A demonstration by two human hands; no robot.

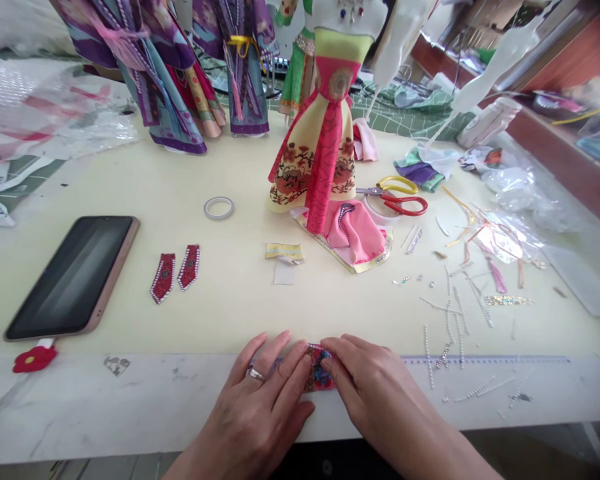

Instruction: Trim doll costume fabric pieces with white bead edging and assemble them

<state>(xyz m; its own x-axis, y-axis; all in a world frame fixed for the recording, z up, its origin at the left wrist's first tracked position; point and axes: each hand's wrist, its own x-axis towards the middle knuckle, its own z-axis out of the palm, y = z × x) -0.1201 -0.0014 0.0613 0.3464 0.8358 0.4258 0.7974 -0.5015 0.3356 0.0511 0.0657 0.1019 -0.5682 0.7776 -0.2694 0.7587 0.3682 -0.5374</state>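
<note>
A small patterned fabric piece [321, 368], red with blue and brown motifs, lies at the table's front between my two hands. My left hand [267, 393], with a ring on one finger, presses its fingertips onto the piece's left side. The thumb and fingers of my right hand [375, 383] are closed on its right edge. Both hands cover part of it. Behind them lie a yellow-and-white fabric scrap [285, 257] and two red pointed strips [163, 277] with white beaded edges. A ruler [485, 360] runs out to the right of my right hand.
A phone [73, 277] and a red felt flower [35, 358] lie left. A tape roll [219, 208] rests mid-table. Dressed doll forms, including one in a pink-and-yellow dress [325, 133], stand behind. Scissors [395, 195], pink fabric [357, 230] and bead strings [455, 317] lie right.
</note>
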